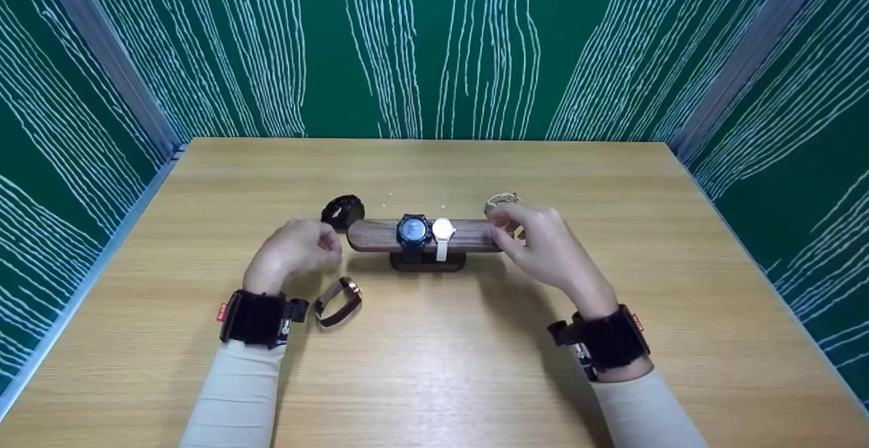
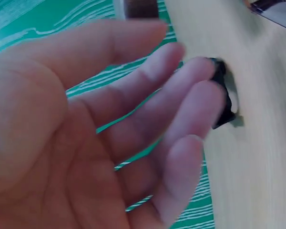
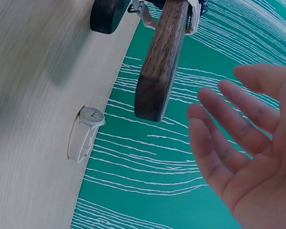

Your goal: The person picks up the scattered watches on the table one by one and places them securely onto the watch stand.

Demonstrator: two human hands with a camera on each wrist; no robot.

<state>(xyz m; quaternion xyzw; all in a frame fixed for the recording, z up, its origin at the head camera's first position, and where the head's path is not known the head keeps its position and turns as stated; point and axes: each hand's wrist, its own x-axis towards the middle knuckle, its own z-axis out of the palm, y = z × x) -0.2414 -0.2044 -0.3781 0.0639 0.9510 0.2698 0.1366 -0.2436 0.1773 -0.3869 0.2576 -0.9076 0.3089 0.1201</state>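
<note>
A wooden watch stand (image 1: 377, 236) holds a dark digital-looking watch (image 1: 413, 229) and a white watch (image 1: 442, 231) side by side on its bar. My left hand (image 1: 295, 251) hovers off the bar's left end, fingers loosely bent around nothing; its bare palm (image 2: 86, 138) fills the left wrist view. Near the bar's right end is my right hand (image 1: 543, 244), and the right wrist view shows its relaxed fingers (image 3: 229, 124) apart from the stand's bar (image 3: 159, 71). Beyond that hand a light-strapped watch (image 3: 88, 126) stands on the table.
A black watch (image 1: 343, 212) lies behind the stand's left end. In front of it, a brown-strapped watch (image 1: 339, 302) rests on its side near the left wrist. The wooden table (image 1: 434, 380) meets green patterned walls (image 1: 434, 47) at the back and sides.
</note>
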